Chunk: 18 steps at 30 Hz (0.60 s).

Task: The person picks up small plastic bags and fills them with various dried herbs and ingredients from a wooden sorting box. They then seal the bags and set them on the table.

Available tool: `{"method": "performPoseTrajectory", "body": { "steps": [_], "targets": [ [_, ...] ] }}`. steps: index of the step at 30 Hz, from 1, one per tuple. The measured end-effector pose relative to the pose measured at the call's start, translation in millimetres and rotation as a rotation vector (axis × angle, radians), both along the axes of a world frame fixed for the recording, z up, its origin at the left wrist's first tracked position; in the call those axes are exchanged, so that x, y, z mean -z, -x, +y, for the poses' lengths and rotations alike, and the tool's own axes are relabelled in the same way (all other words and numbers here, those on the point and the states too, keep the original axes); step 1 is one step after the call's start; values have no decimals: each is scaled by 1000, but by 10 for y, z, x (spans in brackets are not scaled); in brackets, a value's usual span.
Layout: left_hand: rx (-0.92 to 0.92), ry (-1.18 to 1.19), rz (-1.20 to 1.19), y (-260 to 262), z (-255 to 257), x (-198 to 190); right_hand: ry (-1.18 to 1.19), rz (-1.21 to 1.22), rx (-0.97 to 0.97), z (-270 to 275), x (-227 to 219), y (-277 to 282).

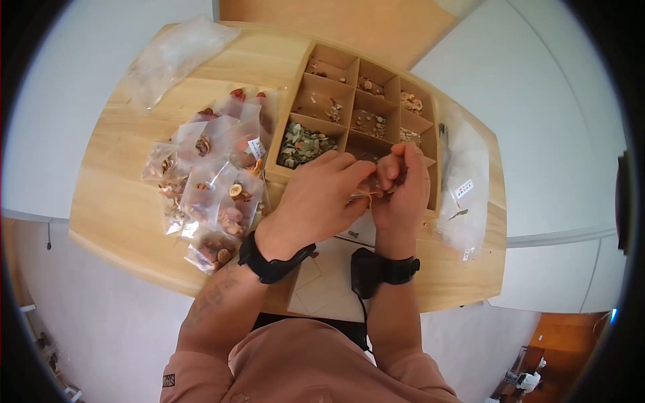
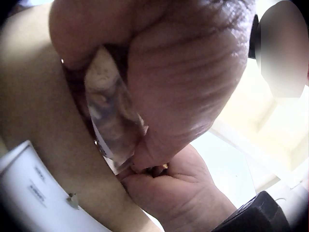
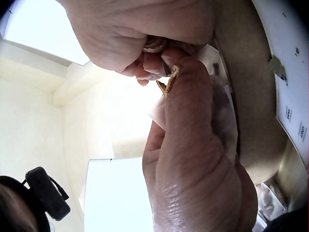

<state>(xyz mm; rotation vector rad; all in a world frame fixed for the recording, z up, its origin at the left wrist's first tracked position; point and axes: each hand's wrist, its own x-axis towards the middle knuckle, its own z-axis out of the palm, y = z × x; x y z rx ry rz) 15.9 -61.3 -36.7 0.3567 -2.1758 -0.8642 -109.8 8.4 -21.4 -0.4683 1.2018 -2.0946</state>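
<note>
My left hand (image 1: 319, 198) grips a small clear sachet (image 2: 113, 108) with brownish dried pieces inside, held between thumb and fingers. A thin, curled tan dried slice (image 3: 169, 83) sticks out by the left thumb tip. Fingertips to fingertips with it, my right hand (image 1: 403, 195) has its fingers curled; a pale tan dried piece (image 3: 155, 44) peeks out from their fold. Both hands are over the near edge of a wooden compartment box (image 1: 285, 172). Beneath them lies a white scale (image 2: 38, 188) with a leaf bit on it, mostly hidden in the head view.
Left of the box lies a pile of filled clear sachets (image 1: 201, 178). An empty-looking plastic bag (image 1: 178, 57) is at the far left, and another labelled bag (image 1: 467, 181) at the right. Green dried leaves (image 1: 306, 144) fill one compartment; others hold small dried bits.
</note>
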Motion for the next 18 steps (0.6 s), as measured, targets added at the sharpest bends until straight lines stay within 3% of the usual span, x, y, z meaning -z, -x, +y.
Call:
{"method": "performPoseTrajectory", "body": {
  "steps": [18],
  "targets": [
    [8,5,-15,-4,-5,-19,30,-21,-25,12,10,-5]
  ]
}}
